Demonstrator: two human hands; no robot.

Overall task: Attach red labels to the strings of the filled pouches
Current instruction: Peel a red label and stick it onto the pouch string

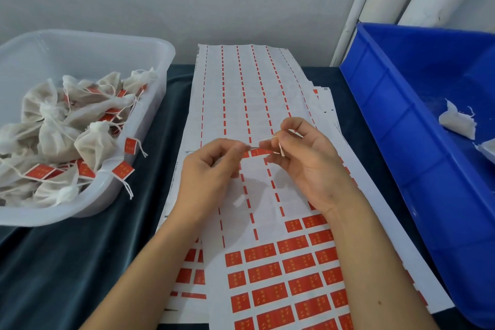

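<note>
Pinching a peeled red label point(278, 148) between both hands, the left hand point(211, 169) and right hand point(302, 158) hover with curled fingers over the sticker sheets point(267, 104), seemingly readying it for a string. One clear tub point(160, 53) holds tagged pouches point(93, 142); one blue crate point(401, 120) holds two unlabelled pouches point(458, 123).

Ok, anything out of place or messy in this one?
Mostly tidy. A few labelled strings dangle over the clear tub's rim onto the cloth, and the label sheets are stacked slightly askew. Both hands, left and right, hold a label.
</note>
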